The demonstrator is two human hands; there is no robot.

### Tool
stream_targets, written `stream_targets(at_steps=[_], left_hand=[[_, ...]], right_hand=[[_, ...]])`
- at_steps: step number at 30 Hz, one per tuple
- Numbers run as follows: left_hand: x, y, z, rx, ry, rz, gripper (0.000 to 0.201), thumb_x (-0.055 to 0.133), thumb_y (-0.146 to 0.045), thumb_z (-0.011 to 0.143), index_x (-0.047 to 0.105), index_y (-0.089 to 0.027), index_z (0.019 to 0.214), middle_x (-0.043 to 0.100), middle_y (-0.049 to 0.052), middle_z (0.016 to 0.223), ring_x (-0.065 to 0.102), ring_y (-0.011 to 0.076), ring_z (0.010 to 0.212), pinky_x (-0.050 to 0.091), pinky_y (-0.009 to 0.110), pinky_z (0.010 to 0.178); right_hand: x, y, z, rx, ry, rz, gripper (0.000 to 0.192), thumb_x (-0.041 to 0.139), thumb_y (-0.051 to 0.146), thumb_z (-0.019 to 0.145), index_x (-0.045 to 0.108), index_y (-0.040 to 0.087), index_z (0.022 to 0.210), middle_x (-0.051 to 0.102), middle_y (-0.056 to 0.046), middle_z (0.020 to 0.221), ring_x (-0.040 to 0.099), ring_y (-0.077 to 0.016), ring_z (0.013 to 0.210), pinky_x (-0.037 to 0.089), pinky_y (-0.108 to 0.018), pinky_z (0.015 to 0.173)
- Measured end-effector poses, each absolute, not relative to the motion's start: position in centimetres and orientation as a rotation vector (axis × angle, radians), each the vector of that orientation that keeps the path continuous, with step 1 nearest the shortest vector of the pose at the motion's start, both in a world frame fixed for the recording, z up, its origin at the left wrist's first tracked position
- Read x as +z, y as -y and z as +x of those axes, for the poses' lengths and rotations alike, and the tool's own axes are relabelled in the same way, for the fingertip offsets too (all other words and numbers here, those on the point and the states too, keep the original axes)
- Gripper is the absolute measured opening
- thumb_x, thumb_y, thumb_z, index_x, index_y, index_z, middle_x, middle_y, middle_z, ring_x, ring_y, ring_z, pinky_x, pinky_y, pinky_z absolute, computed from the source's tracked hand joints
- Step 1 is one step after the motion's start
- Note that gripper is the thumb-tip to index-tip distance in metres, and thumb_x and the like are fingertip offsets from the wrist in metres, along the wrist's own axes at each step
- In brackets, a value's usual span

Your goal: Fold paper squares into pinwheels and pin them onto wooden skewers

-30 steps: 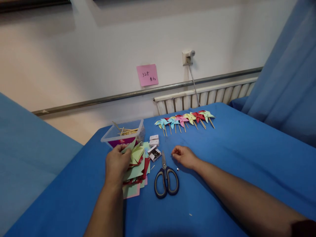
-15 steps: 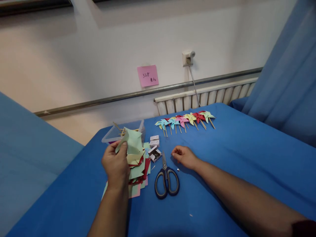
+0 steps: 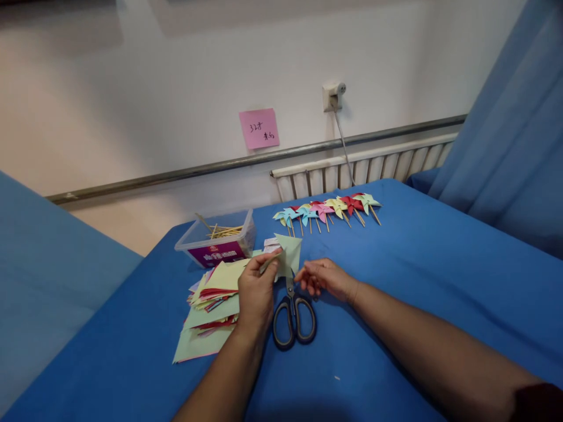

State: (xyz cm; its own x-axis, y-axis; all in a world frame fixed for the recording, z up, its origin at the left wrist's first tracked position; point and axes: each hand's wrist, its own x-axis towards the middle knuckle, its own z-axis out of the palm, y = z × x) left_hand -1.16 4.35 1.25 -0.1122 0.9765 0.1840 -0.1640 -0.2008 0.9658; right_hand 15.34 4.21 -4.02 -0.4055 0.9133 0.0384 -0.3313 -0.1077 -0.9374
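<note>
Between thumb and fingers, my left hand grips a pale green paper piece with pointed corners. My right hand is at the paper's lower right corner, fingers loosely bent and apart, with nothing visible in them; whether it touches the paper I cannot tell. Below the paper lies a pair of scissors with dark handles, its blades partly covered by the paper. To the left of my left hand is a pile of coloured paper sheets, cut pieces on top. Small white boxes are partly hidden behind the paper.
A clear plastic box of wooden sticks stands at the back left. A row of paper pinwheels on sticks lies along the back. Blue cloth covers the table. A radiator and a plugged-in cord are behind.
My left hand has carried the green paper rightward from over the pile to above the scissors. My right hand's fingers have loosened beside it. The small open box is now hidden.
</note>
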Motion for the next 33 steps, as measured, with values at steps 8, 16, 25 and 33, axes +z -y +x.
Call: stream_targets(at_steps=[8,16,25,33], left_hand=[[1.4,-3.1,-1.6,1.158,-0.864,2.463,0.029,0.052,-0.003,0.076,0.069,-0.023,0.088,0.064,0.004,0.125,0.043,0.0233,0.130,0.032,0.047,0.108],[0.6,-3.6,-0.9,1.382,-0.940,1.801,0.049,0.060,-0.009,0.073,0.060,-0.025,0.119,0.052,0.008,0.138,0.046,0.0253,0.129,0.033,0.046,0.109],[1.4,-3.5,-0.6,1.125,-0.714,0.771,0.035,0.069,-0.024,0.074,0.065,-0.016,0.108,0.069,0.010,0.108,0.064,0.0193,0.100,0.048,0.032,0.091],[1.1,-3.1,0.1,0.930,-0.746,0.660,0.021,0.070,-0.024,0.076,0.068,-0.014,0.094,0.072,0.011,0.099,0.068,0.0187,0.089,0.051,0.031,0.085]], right_hand=[[-3.6,-4.7,16.2,1.808,0.659,-0.542,0.049,0.057,0.058,0.082,0.069,0.013,0.097,0.073,-0.008,0.087,0.067,-0.0187,0.075,0.050,-0.030,0.071],[-3.6,-4.6,15.8,1.587,0.693,-0.641,0.038,0.081,0.032,0.066,0.071,0.012,0.097,0.074,-0.008,0.089,0.068,-0.0201,0.075,0.051,-0.035,0.077],[-3.4,-4.3,15.1,1.485,0.649,-0.638,0.041,0.079,0.039,0.069,0.070,0.015,0.101,0.072,-0.009,0.103,0.067,-0.0230,0.089,0.051,-0.037,0.084],[-3.1,-4.0,15.1,1.504,0.667,-0.641,0.042,0.081,0.038,0.066,0.070,0.016,0.100,0.073,-0.007,0.092,0.066,-0.0207,0.083,0.051,-0.034,0.079]])
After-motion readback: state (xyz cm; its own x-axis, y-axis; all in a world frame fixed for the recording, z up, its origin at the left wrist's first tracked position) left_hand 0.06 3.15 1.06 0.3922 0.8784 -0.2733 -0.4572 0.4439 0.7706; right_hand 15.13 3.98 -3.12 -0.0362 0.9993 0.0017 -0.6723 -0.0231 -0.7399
